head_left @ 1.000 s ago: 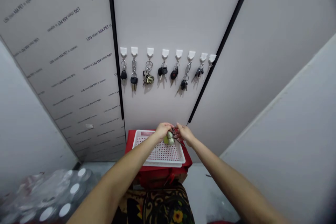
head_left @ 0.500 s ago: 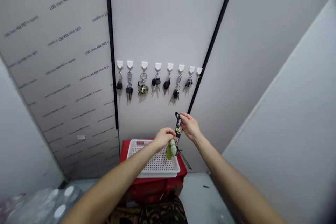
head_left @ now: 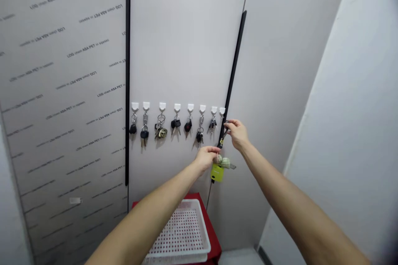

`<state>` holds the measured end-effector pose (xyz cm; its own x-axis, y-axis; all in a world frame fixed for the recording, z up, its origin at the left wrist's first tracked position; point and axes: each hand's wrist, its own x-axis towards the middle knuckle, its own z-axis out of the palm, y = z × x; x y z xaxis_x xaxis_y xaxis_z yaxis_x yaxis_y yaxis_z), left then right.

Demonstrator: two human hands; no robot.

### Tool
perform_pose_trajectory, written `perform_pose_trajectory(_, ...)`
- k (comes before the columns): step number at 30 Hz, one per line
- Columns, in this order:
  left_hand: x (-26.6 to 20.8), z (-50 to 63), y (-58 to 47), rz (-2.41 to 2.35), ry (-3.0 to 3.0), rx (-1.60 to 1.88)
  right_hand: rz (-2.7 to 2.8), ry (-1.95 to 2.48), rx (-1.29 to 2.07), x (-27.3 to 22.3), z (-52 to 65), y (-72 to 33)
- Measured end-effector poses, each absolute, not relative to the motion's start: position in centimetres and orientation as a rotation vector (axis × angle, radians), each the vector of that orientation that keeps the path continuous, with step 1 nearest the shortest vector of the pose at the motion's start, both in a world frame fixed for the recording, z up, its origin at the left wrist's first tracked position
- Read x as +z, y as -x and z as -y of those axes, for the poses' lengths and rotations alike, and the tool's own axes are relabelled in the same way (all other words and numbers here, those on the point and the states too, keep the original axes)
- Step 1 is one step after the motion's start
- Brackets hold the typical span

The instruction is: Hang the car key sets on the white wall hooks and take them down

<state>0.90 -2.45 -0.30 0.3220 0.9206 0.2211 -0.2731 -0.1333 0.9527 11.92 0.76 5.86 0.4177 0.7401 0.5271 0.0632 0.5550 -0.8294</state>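
Watching by head view, I am holding a key bunch (head_left: 225, 162) before the far panel (head_left: 186, 58), right of and below the rightmost hook (head_left: 222, 110). My left hand (head_left: 207, 159) is pinching it, grip closed, about where the black strap (head_left: 222, 142) is meeting the pale green charms (head_left: 219, 159). My right hand (head_left: 239, 134) is gripping the strap's upper end between thumb and fingers, near that hook; whether it is touching the right black strip (head_left: 234, 66), I cannot tell. A lime tag (head_left: 217, 172) is hanging below the left fingertips; a flat grey piece (head_left: 233, 166) is sticking out rightward. Farther left, seven key sets (head_left: 175, 123) are hanging in a row from white hooks (head_left: 177, 107). Near and low, a white perforated basket (head_left: 203, 232) is sitting on a red-covered table (head_left: 215, 246), my left forearm (head_left: 149, 211) partly hiding it.
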Motion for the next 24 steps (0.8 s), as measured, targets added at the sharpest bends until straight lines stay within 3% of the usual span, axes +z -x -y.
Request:
perform_pose_trajectory(11, 1.9, 0.3, -3.6, -0.735, -1.314, 1.175, 1.155, 0.856, 0.542, 7.8, -5.6, -13.5)
perform_pose_trajectory(24, 0.3, -1.0, -3.9, -0.796, -1.302, 1.131, 1.133, 1.065, 0.529, 6.6, -5.9, -14.5)
